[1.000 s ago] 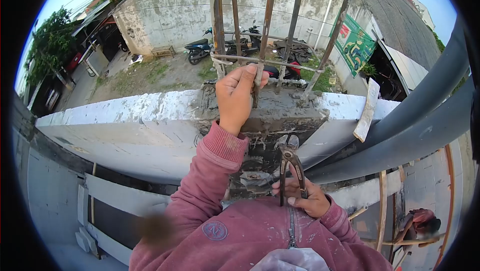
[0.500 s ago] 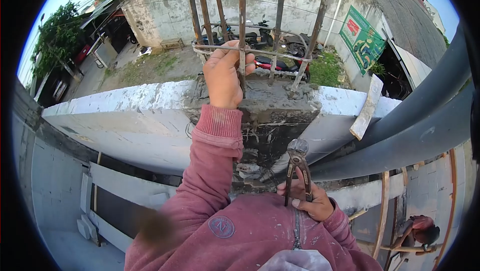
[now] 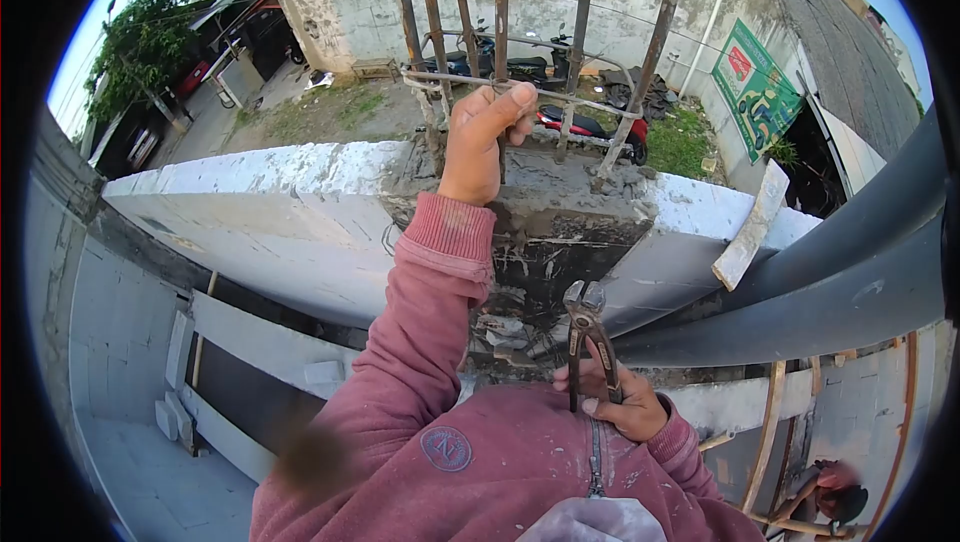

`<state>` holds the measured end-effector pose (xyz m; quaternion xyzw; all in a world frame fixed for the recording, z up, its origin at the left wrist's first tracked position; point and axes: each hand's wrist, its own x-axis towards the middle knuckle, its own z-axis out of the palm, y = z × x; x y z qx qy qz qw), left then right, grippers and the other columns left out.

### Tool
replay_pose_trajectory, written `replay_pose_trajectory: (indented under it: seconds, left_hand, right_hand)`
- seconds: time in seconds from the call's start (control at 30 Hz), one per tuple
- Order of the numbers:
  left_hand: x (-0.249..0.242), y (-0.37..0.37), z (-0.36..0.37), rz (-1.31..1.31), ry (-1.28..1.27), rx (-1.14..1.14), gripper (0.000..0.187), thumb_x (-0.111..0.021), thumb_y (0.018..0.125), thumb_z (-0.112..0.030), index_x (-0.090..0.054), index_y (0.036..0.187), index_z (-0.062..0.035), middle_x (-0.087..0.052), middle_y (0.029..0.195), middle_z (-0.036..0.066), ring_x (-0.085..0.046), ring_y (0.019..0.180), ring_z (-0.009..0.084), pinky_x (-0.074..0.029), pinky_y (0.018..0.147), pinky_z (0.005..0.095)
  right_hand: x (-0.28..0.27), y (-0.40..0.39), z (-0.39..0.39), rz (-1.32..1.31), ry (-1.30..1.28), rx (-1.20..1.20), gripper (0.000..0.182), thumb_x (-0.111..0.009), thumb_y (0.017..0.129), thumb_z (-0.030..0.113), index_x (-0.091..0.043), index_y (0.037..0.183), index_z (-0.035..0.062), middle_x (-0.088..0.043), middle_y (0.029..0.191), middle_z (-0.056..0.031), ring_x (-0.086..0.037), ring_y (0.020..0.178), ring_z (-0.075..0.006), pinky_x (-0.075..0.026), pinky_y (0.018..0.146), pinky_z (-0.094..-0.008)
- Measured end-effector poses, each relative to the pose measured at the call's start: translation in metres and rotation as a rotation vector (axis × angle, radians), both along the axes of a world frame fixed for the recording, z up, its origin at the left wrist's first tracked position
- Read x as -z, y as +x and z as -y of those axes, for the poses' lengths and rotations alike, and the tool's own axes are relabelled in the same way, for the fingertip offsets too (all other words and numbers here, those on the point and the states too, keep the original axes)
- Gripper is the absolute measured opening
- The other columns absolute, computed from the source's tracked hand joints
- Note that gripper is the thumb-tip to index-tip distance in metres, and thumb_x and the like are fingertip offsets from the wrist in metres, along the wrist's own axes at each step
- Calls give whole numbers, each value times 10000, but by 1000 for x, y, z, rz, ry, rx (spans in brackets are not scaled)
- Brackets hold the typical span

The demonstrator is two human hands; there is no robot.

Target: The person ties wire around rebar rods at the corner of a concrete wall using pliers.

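My left hand (image 3: 478, 147) is closed at an upright steel bar (image 3: 501, 17), just below a bent wire stirrup (image 3: 570, 95) that rings several bars. Its thumb presses over the curled fingers; what is pinched between them, if anything, is hidden. The bars rise from rough grey mortar (image 3: 540, 184) on top of the wall. Close to my chest, my right hand (image 3: 625, 404) grips a pair of worn pincers (image 3: 586, 337) by the handles. Their jaws point up and stand slightly apart.
White-topped wall sections (image 3: 270, 172) run to both sides of the mortar. At right, a thin board (image 3: 752, 227) leans over the wall beside large grey pipes (image 3: 800, 312). Another person (image 3: 835, 497) is below at right. Motorbikes (image 3: 590, 127) stand beyond the wall.
My left hand has turned, its thumb now lying across the front of the bar. The pincers' jaws have parted a little. The view has shifted slightly.
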<state>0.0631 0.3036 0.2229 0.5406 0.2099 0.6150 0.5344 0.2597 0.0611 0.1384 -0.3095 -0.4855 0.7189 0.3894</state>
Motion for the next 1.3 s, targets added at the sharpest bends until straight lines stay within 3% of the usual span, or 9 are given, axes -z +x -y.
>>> replay_pose_trajectory:
  seconds: [0.17,0.27,0.37,0.47,0.57,0.67,0.93,1.17,1.3]
  left_hand:
    - [-2,7,5,-30,13,-133,378,-552,903,-372,-583,803,-8,-547,739,32,-518,630,119,-419,556,249]
    - [4,-2,0,-461,300,-598,343,-600,881,-317,-593,771,9,-532,704,34,-535,608,127,-452,557,272]
    - [-13,-1,31,-671,485,-897,251,-669,829,-221,-633,819,27,-576,696,68,-577,615,144,-477,581,277]
    - [-9,-2,31,-614,696,-1134,201,-713,769,-146,-659,880,12,-630,710,116,-620,624,176,-488,590,277]
    - [-10,-8,35,-677,673,-1081,157,-703,763,-109,-665,870,0,-660,732,138,-651,649,222,-497,595,283]
    - [-26,-26,40,-721,750,-1053,101,-681,768,-82,-668,842,-14,-659,724,129,-651,650,256,-500,594,292]
    - [-75,-40,27,-875,1101,-1051,79,-680,740,-64,-677,808,-23,-651,713,105,-615,614,270,-491,593,331]
    - [-89,-43,16,-855,728,-718,94,-644,763,-56,-688,830,-8,-665,723,135,-636,594,229,-481,559,274]
    - [-93,-43,14,-994,761,-780,99,-619,785,-79,-689,827,-22,-654,696,135,-621,569,229,-474,559,288]
  right_hand:
    - [-1,2,1,2,16,15,578,-467,846,-105,-274,1382,-6,-462,1309,-149,-474,1197,-229,-343,1025,-354]
    - [-2,1,5,-11,6,35,585,-464,844,-112,-271,1384,0,-459,1310,-150,-473,1199,-232,-343,1026,-355]
    - [2,0,8,3,35,31,586,-458,842,-121,-275,1384,3,-455,1314,-154,-470,1202,-234,-342,1025,-353]
    - [-2,-5,9,13,32,34,588,-457,838,-127,-277,1383,1,-460,1310,-153,-472,1201,-232,-339,1027,-352]
    - [0,-10,13,-29,2,25,591,-465,835,-124,-281,1383,-1,-450,1325,-152,-476,1196,-232,-339,1026,-355]
    - [-9,-11,15,124,88,-18,712,-481,819,-122,-192,1438,81,-476,1292,-171,-490,1190,-260,-357,1024,-391]
    - [-7,-7,25,124,118,56,715,-474,816,-128,-198,1438,92,-463,1302,-174,-478,1203,-273,-348,1032,-408]
    - [-5,-4,28,-20,42,169,572,-479,829,-115,-312,1364,-1,-483,1291,-144,-494,1182,-220,-362,1008,-342]
    - [-1,-3,27,12,103,159,550,-489,832,-107,-330,1349,-8,-488,1286,-142,-493,1184,-220,-364,1006,-342]
